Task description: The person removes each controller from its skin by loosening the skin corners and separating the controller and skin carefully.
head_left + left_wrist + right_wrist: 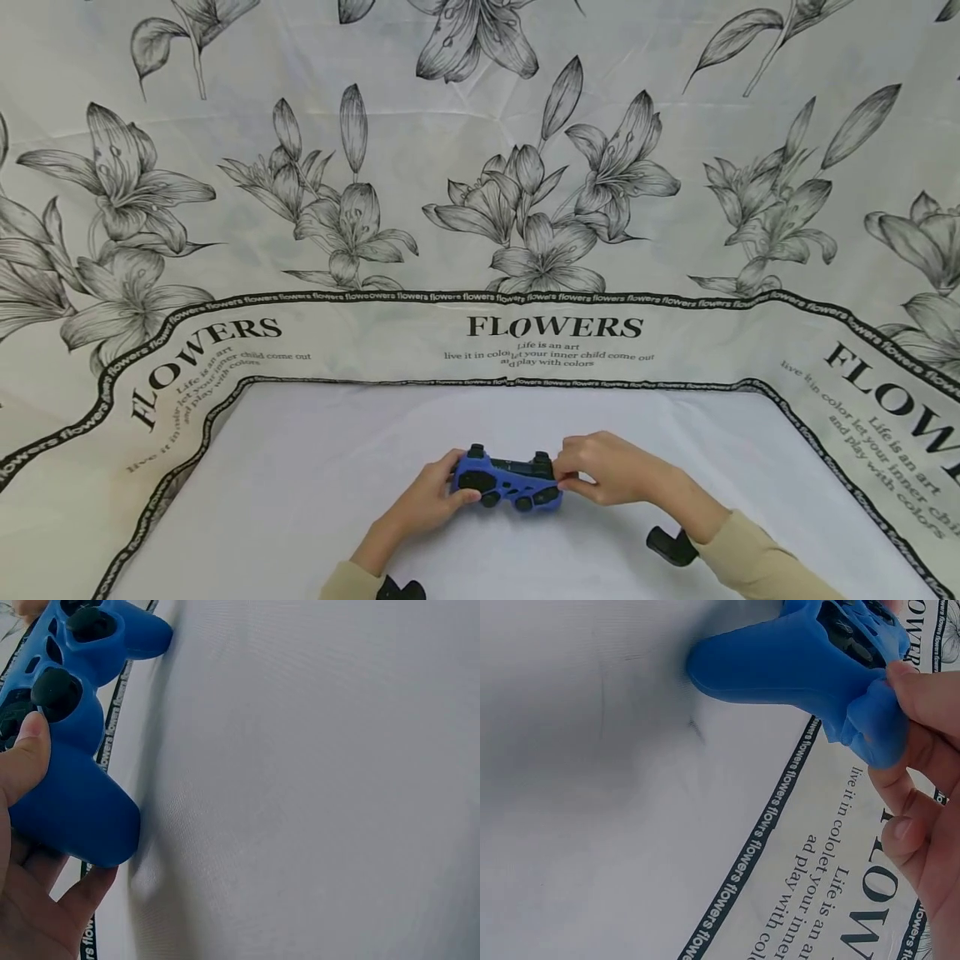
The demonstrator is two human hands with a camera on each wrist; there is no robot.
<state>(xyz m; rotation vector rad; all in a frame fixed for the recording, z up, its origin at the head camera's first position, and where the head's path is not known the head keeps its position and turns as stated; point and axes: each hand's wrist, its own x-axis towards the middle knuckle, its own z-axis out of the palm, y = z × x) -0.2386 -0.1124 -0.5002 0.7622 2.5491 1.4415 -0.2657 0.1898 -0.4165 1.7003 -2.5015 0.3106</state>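
Note:
A black game controller [517, 467] in a soft blue cover [765, 664] is held above the white cloth. My left hand [427, 496] grips one end of it; in the left wrist view the thumb [30, 750] lies on top beside a black thumbstick [55, 688], with fingers beneath the blue grip. At the opposite end, my right hand [607, 467] pinches the cover's edge between thumb and fingers. There the blue material is bunched and pulled away from the controller, as the right wrist view shows. The controller's underside is hidden.
A white cloth surface [300, 467] lies under the hands. Behind and at the sides hangs a flower-printed curtain [375, 342] with black lettered bands. A small black device [671, 546] sits at the right wrist, another black device [401, 590] at the left.

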